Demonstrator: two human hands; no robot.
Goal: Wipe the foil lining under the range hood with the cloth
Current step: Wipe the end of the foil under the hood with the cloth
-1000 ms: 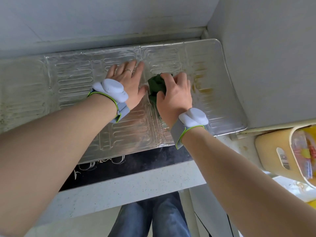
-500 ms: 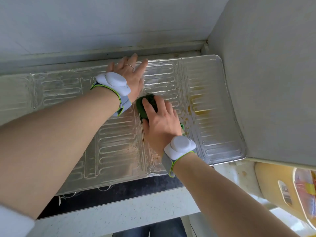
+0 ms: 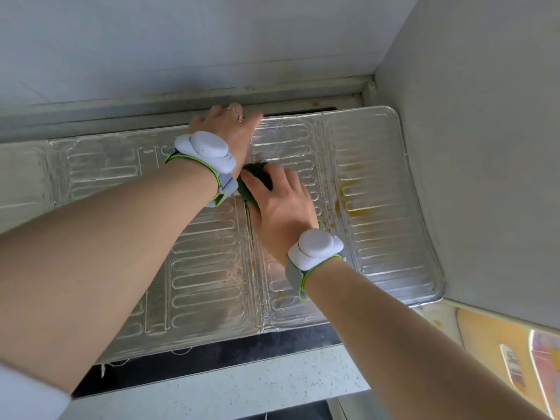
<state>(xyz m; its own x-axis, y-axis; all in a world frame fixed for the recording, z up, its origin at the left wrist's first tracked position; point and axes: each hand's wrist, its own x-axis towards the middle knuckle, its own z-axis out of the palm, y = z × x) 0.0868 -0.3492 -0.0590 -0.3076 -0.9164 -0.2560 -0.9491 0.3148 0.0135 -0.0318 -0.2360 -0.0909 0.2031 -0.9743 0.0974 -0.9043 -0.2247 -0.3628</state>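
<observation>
Pale grey wall panels [image 3: 212, 40] fill the upper part of the frame, and a second grey panel [image 3: 485, 147] stands at the right side. Below them lies the embossed silver foil lining [image 3: 206, 268], which stretches from the left edge to the right centre of the frame. Its surface has pressed oval ribs.

At the left, a bare forearm comes in from the lower left corner. The left hand [image 3: 225, 128] is in the upper centre, with straight fingers laid flat on the top edge of the foil lining, holding nothing. It wears a thin ring and a white sensor on a grey wristband with green edge [image 3: 206, 153].

Just beside this wrist, in the centre, is the dark green cloth [image 3: 253, 183]. The right hand [image 3: 281, 207] lies over it, and presses it against the foil; most of the cloth is hidden under the palm. This wrist carries a similar white sensor band [image 3: 315, 250].

Further right, yellow-brown grease stains [image 3: 354, 204] mark the foil. At the bottom runs a speckled light tabletop [image 3: 227, 386] with a black strip above it. In the lower right corner a yellow container [image 3: 491, 344] is partly seen.
</observation>
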